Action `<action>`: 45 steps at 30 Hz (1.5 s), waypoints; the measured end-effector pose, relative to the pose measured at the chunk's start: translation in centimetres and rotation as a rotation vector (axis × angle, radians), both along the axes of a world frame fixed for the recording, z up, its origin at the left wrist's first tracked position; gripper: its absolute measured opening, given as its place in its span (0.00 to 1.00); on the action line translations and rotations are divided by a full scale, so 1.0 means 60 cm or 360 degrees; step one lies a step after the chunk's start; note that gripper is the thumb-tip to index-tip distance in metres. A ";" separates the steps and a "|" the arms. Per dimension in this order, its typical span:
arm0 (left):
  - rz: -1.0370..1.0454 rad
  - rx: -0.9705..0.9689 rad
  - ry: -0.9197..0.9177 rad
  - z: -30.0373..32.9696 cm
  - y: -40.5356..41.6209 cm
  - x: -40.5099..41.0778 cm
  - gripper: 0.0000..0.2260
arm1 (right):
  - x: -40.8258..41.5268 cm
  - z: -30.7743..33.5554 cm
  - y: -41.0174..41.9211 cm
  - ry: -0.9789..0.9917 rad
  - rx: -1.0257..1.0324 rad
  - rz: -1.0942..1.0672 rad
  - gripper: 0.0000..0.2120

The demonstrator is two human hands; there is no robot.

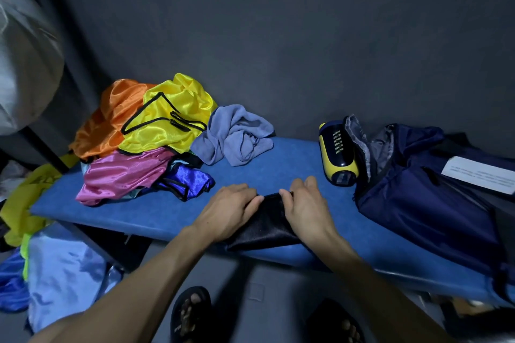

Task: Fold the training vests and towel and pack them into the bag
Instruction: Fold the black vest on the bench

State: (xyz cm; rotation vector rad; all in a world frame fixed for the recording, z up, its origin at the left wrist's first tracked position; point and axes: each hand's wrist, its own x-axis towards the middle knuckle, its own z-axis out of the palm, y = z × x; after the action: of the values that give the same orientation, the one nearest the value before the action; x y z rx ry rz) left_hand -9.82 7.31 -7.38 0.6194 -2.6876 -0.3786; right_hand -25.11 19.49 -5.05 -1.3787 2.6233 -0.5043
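We have a black vest [264, 224] lying folded small on the near edge of the blue bench [278, 172], at about 6 o'clock in our view. Our left hand [231, 210] rests on its left part, fingers bent down at the far edge of the cloth; our right hand [305, 207] sits on its right part, fingertips curled over the same far edge. Both seem to pinch the fabric there, though the dark cloth makes the exact hold hard to read.

At 10 o'clock from the hands lies the heap of unfolded vests: an orange vest [108, 120] at the back, a yellow vest [172, 117] with black trim over it, a pink vest [122, 172] in front, and a blue vest [186, 178] touching the pink one's right side. Just beside the heap, at 12 o'clock from the hands, the grey-blue towel [237, 133] lies crumpled on the bench.

At 2 o'clock a dark and yellow bottle [337, 156] lies on its side, touching the open mouth of the navy bag [423, 198], which sprawls over the bench's right end at 3 o'clock. A white paper [482, 177] rests on top of the bag.

Off the bench at 8 o'clock, more cloth is piled: light blue fabric [64, 267] and yellow-green fabric [22, 203]. Below, at 6 o'clock, we see our feet in dark sandals [192, 312] on the floor.
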 end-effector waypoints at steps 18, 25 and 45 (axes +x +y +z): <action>0.0070 0.0567 -0.0374 0.073 -0.106 -0.179 0.22 | -0.154 0.066 -0.107 0.0196 -0.0217 0.0206 0.09; 0.0088 0.0340 -0.0437 0.044 -0.202 -0.266 0.23 | -0.208 0.099 -0.195 0.0773 0.0465 0.0356 0.09; -0.0141 -0.0448 -0.0126 -0.030 -0.201 -0.246 0.23 | -0.216 0.053 -0.269 0.0836 0.0468 0.0225 0.12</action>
State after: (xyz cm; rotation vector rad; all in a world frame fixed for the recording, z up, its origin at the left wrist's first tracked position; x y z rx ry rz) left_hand -24.57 -4.77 -9.20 0.4411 -2.7789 0.0050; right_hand -38.06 3.34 -1.88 -1.7586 2.7850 0.2968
